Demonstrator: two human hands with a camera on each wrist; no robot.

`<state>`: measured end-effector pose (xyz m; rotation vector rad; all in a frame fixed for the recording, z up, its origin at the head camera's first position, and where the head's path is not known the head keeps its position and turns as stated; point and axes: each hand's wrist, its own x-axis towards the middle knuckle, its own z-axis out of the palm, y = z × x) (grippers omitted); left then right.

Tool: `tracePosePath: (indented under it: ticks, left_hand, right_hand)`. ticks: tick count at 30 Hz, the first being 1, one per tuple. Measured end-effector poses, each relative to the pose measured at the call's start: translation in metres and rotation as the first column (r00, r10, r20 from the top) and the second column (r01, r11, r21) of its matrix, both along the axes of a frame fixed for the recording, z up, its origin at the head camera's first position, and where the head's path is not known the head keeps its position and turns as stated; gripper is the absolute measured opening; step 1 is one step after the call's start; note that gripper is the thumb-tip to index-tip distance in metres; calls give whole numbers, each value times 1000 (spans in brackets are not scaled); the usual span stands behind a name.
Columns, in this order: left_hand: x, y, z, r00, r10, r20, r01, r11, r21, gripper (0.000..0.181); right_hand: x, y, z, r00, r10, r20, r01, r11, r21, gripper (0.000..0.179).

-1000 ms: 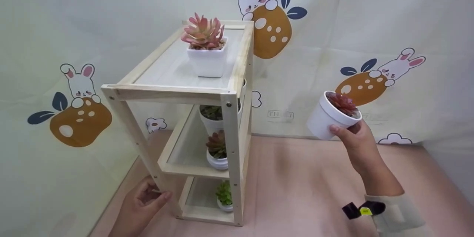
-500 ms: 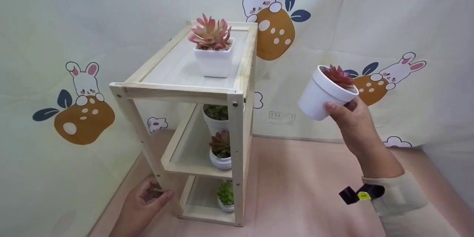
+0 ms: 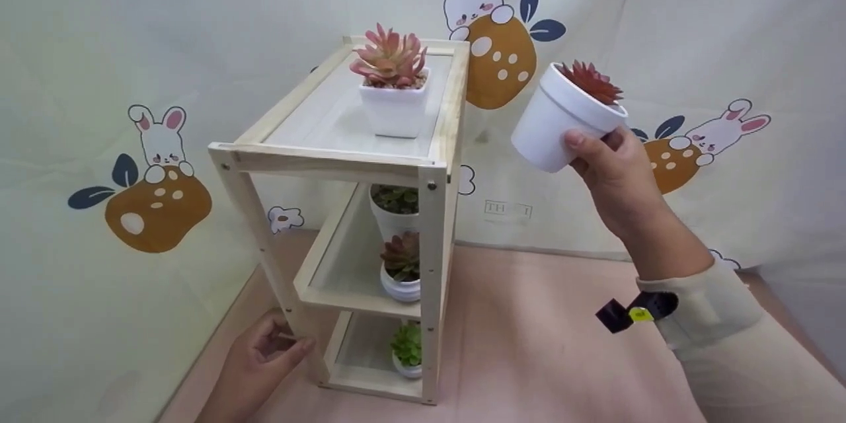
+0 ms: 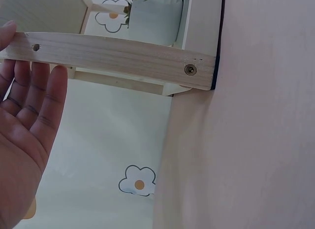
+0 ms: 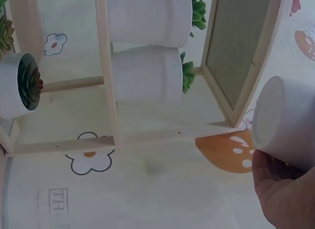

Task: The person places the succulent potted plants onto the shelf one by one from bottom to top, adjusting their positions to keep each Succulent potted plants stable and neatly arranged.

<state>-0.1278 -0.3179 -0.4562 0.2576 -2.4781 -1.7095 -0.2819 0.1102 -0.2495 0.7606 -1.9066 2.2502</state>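
Observation:
My right hand grips a white pot with a red succulent in it. The pot is tilted in the air, right of the wooden shelf rack and about level with its top. In the right wrist view the pot's base faces the rack. Low at the rack's near left, my left hand holds a wooden leg, thumb on one side and fingers on the other. A pink succulent in a square white pot stands upright on the top shelf.
On the middle shelf are a dark succulent in a small white pot and a larger white pot behind it, partly hidden by the leg. A green succulent sits on the bottom shelf. Patterned cloth hangs behind the pinkish table.
My right hand has raised the potted red succulent and brought it left, nearer the rack's top. The left hand stays on the leg. The head view has shifted slightly.

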Motion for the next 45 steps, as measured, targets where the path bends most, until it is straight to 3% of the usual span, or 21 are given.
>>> tracePosePath:
  ticks: [13,22,33,38,45]
  left_hand:
    - [-2,-1,-3,999,17,-33,-17,1000,-13,34]
    - [1,1,3,1000,24,5,-24,1000,-5,34]
    - [-1,1,2,1000,14,12,-14,1000,16,35]
    - [-1,-1,-2,1000,3,-23,-3,1000,3,34]
    - [-2,-2,-3,1000,3,-24,-3,1000,14,35]
  right_hand:
    - [-7,-34,41,998,56,-40,-56,998,-15,66]
    - [-12,-67,67,996,74,-58,-73,997,22,65]
    - [-23,-95,86,989,-32,-144,60,980,191,67]
    - [-29,-108,93,990,-59,-127,89,966,242,69]
    - [-34,-122,98,989,-107,-101,135,931,339,74]
